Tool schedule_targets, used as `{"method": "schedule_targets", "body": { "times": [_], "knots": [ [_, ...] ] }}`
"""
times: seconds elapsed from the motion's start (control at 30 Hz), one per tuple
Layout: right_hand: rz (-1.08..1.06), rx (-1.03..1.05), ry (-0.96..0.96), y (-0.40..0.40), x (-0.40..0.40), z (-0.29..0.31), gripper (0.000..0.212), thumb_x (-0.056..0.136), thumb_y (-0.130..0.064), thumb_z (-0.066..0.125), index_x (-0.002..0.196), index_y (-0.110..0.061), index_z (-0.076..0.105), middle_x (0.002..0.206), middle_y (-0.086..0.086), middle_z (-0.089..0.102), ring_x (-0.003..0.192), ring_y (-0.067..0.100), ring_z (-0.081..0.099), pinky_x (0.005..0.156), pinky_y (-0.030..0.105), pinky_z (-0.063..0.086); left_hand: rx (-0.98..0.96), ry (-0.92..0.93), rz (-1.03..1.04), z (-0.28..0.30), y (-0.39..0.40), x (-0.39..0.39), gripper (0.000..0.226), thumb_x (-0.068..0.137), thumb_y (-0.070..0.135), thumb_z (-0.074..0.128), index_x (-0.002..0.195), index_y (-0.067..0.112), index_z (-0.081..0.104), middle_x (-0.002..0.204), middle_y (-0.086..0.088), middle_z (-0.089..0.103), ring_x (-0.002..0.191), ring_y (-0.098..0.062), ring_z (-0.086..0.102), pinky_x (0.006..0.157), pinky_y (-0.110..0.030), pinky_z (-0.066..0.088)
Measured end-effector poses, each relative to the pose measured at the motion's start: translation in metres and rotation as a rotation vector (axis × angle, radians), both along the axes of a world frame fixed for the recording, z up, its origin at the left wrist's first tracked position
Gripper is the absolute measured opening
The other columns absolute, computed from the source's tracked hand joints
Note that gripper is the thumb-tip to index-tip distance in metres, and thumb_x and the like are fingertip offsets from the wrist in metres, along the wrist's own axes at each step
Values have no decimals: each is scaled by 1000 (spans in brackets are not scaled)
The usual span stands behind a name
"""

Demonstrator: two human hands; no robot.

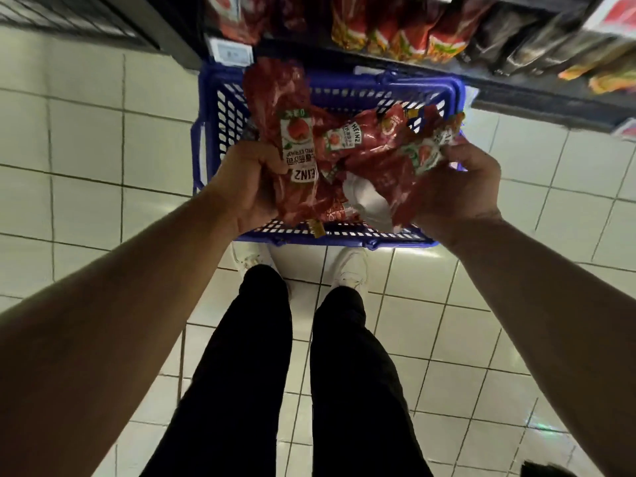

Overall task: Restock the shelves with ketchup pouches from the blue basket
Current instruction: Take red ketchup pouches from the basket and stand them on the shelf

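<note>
Both hands grip pouches over the basket [220, 108] — left hand [241, 180] one pouch [292, 149] upright, right hand [457, 180] a bunch [385, 156]; shelf [378, 60] just ahead, above.

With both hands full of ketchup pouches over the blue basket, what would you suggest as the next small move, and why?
Probably lift both bunches up and forward to the shelf. The left hand and right hand each already grip red ketchup pouches above the blue basket, and the shelf sits just beyond it.

A shop: stocked shelves [395, 32], price tag [230, 52], blue basket [213, 108].
</note>
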State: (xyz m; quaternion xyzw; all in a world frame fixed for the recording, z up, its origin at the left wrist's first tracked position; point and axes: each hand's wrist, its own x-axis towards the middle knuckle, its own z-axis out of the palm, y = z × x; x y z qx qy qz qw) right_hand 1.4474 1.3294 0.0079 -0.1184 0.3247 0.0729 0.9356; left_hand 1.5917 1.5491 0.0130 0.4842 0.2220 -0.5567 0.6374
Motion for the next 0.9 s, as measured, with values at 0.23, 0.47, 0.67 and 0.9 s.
{"method": "schedule_targets", "body": {
  "times": [0.23,0.47,0.67,0.9],
  "knots": [
    [165,-209,52,37,11,169,31,96,-23,59,118,-4,70,113,17,74,102,31,72,82,41,60,-18,-225,54,173,-22,-2,73,73,-16,50,145,-11,37,143,-37,46,131,-49,50,111,-64,39],
    [22,-312,174,44,-4,310,33,88,-6,53,119,2,55,116,27,62,111,43,61,102,63,47,-142,-269,297,318,-35,-27,56,97,20,53,143,-10,43,140,-32,52,129,-49,51,111,-65,38],
    [-95,-287,157,46,-1,390,15,90,-13,52,101,-5,59,93,17,68,90,31,67,102,53,49,-205,-282,409,404,-57,-63,56,100,30,56,146,0,46,120,-11,72,115,-30,67,102,-46,52],
    [-119,-309,68,15,7,459,34,89,-16,58,121,-6,54,116,20,61,110,35,59,110,57,41,-283,-386,149,485,-29,-58,68,81,23,76,141,2,52,132,-18,60,121,-29,59,106,-47,49]
  ]
}}
